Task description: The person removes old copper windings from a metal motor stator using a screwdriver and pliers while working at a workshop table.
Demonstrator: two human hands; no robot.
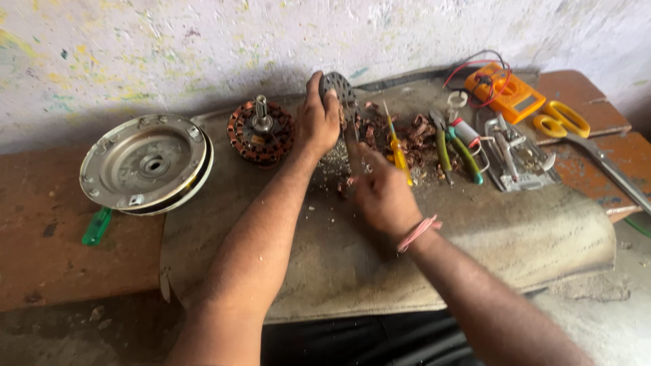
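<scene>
The right hand (381, 193) sits nearest the viewer, at centre of the bench (41, 230), closed around the lower end of a dark blade-like tool (352, 146); the tool's exact kind cannot be told. At 11 o'clock from it, the left hand (319, 118) is clamped over a round perforated metal part (336, 85), held upright on the grey mat (325, 264). The tool's upper end meets this part.

At 9 o'clock from the left hand stands a wound stator with a shaft (261, 132); further at 9 o'clock lies a round metal cover (146, 163), with a green piece (97, 226) below it. At 3 o'clock lie scraps of copper wire (417, 139), a yellow screwdriver (399, 149), green-handled pliers (451, 146) and a metal tray (519, 159). At 1 o'clock, furthest out, rest an orange meter (505, 91) and yellow-handled scissors (563, 118).

Hazards, as judged:
- The tool may slip off the part toward the left hand, since the fingers wrap close to the contact point.
- The part stands on edge; uneven force may tip it.
- Loose wire scraps beside the hands may snag or prick.
</scene>
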